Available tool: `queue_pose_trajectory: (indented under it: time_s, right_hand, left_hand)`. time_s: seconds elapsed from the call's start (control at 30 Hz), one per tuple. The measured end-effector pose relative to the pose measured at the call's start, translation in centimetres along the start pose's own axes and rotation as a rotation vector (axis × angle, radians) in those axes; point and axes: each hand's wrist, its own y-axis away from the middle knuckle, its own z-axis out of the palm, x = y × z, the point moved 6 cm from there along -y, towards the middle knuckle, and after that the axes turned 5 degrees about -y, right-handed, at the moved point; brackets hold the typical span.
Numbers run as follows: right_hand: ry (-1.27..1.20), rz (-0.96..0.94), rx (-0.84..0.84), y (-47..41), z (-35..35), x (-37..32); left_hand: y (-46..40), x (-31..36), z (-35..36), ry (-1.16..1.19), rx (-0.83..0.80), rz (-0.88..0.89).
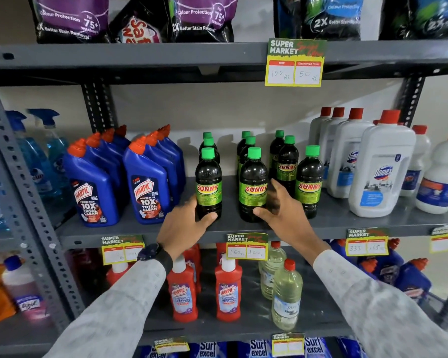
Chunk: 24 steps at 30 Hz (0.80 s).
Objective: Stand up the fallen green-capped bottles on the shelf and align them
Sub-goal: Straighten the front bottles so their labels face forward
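Observation:
Several dark SUNNY bottles with green caps stand upright on the middle shelf (329, 223) in three rows running front to back. My left hand (185, 223) wraps the base of the front left bottle (208, 177), thumb across its front. My right hand (282, 205) is at the lower right side of the front middle bottle (252, 182), thumb touching its base and fingers spread behind it. The front right bottle (309, 179) stands apart from both hands. None of the green-capped bottles in view lies on its side.
Blue Harpic bottles (145, 184) crowd the shelf just left of the green-capped group. White Domex bottles (380, 171) stand close on the right. Price tags (246, 246) hang along the shelf's front edge. Red Harpic bottles (228, 288) and pale bottles fill the shelf below.

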Motion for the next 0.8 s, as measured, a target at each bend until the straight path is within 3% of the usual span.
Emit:
queue_pose_trajectory:
  time_s: [0.1, 0.27, 0.33, 0.43, 0.53, 0.8]
  right_hand:
    - [-0.003, -0.09, 0.226, 1.4, -2.5, -0.3]
    - [-0.002, -0.127, 0.561, 3.0, -6.4, 1.5]
    - [0.004, -0.05, 0.61, 3.0, -7.7, 3.0]
    - [0.001, 0.148, 0.447, 1.6, -8.8, 5.3]
    - [-0.024, 0.218, 0.272, 0.2, -9.0, 6.1]
    - [-0.031, 0.232, 0.191, -0.5, -8.7, 6.4]
  left_hand:
    - [0.6, -0.2, 0.4, -0.332, 0.02, 0.025]
    - [1.5, -1.2, 2.4, -0.456, -0.037, -0.009]
    - [1.7, -1.4, 3.0, -0.502, -0.034, -0.016]
    - [1.8, -1.5, 3.2, -0.51, -0.029, -0.03]
    - [1.9, -1.5, 3.4, -0.522, -0.039, -0.026]
    - [1.9, -1.4, 3.5, -0.536, -0.046, -0.044]
